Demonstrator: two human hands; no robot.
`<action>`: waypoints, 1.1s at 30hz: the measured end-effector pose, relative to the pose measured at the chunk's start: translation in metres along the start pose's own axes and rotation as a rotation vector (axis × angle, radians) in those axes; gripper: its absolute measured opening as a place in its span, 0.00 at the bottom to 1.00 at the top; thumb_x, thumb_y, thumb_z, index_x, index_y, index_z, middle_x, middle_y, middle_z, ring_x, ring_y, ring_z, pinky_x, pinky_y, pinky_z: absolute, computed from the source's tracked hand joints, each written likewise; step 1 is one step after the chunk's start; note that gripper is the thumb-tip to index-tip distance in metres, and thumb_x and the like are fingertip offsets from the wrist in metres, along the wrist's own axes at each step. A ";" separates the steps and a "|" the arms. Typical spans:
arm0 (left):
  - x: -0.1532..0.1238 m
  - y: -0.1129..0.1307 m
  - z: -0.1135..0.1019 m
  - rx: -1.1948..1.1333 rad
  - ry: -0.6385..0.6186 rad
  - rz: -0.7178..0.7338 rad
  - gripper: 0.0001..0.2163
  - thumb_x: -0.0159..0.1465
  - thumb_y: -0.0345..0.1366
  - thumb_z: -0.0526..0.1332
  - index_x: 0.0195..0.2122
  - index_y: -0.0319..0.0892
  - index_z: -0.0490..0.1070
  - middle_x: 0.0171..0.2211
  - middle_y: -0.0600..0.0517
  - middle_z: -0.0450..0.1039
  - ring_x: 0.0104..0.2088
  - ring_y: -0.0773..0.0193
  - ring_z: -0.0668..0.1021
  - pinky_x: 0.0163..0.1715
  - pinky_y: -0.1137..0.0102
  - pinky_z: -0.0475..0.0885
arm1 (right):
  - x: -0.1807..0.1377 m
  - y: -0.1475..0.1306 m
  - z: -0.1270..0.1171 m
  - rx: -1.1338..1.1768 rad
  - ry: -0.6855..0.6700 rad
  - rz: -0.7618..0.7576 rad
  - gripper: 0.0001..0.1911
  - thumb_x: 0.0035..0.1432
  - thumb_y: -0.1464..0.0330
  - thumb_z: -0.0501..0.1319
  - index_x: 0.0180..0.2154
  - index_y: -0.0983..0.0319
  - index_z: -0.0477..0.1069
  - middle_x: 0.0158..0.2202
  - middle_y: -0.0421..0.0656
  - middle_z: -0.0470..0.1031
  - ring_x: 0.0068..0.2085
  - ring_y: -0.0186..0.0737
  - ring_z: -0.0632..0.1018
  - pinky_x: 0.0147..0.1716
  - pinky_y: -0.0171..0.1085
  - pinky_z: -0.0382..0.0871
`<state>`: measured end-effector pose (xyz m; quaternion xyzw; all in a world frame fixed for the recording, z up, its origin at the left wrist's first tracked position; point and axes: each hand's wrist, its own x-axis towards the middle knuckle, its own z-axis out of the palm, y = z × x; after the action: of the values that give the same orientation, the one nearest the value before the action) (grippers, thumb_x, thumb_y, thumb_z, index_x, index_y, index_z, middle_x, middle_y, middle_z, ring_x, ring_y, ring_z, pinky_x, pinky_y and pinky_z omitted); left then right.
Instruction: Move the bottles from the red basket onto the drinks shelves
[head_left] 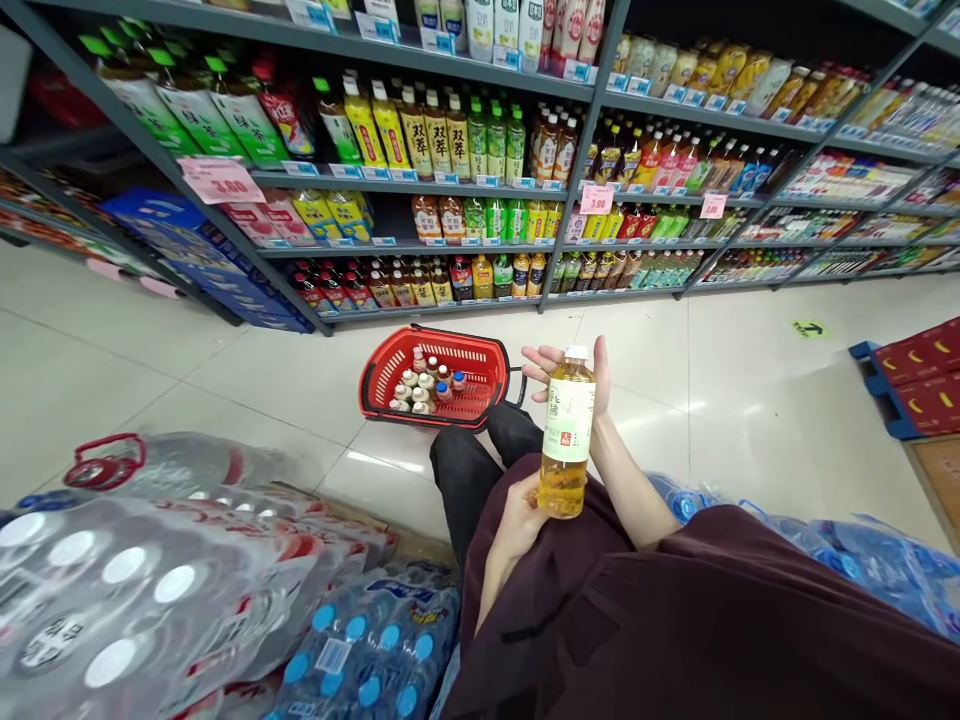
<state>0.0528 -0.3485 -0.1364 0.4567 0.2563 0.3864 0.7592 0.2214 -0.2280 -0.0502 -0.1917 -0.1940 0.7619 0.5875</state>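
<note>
Left hand [517, 520] grips the base of a clear plastic bottle of amber drink [568, 440] with a white cap and pale green label. Fingers closed round the bottom, forearm coming up from the near edge, wrist bent in toward the bottle. Right hand [574, 372] released: palm flat and facing the camera, fingers straight and pointing left, thumb up beside the cap. It sits behind the bottle's shoulder, touching it, no grip. Right forearm slants in from the near right over a maroon garment [675, 620]. Bottle upright, mid-scene, held above a black trouser leg [469, 470]. Just beyond the hands, on the pale tiled floor [225, 370], a red plastic mesh shopping basket [390, 372] with small white-capped bottles [417, 392] inside. Near left: shrink-wrapped packs of water bottles [150, 590]. Far: grey metal shelving [570, 190] packed with drink bottles, pink price tags [220, 180] on the edges.
</note>
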 end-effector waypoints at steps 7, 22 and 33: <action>-0.002 -0.001 0.006 -0.209 -0.081 -0.111 0.26 0.54 0.43 0.76 0.53 0.38 0.79 0.51 0.36 0.81 0.49 0.39 0.84 0.37 0.57 0.85 | 0.003 0.007 -0.006 0.030 -0.024 0.001 0.44 0.60 0.33 0.43 0.48 0.62 0.76 0.57 0.57 0.78 0.57 0.53 0.78 0.33 0.42 0.83; 0.006 0.000 0.013 0.145 0.161 0.120 0.23 0.57 0.40 0.73 0.53 0.37 0.80 0.44 0.42 0.85 0.43 0.49 0.85 0.45 0.61 0.82 | 0.004 0.003 0.002 -0.064 0.001 0.012 0.50 0.58 0.31 0.39 0.49 0.65 0.76 0.57 0.61 0.77 0.59 0.57 0.76 0.40 0.49 0.82; 0.008 -0.022 0.005 0.241 0.424 0.160 0.24 0.58 0.35 0.69 0.57 0.36 0.78 0.48 0.42 0.84 0.43 0.54 0.86 0.44 0.66 0.82 | -0.007 -0.009 0.024 -0.172 0.109 -0.078 0.47 0.64 0.36 0.37 0.48 0.65 0.77 0.52 0.57 0.81 0.55 0.55 0.81 0.39 0.49 0.84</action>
<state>0.0688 -0.3508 -0.1542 0.4715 0.4170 0.4992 0.5954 0.2178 -0.2339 -0.0243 -0.2749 -0.2335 0.7074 0.6079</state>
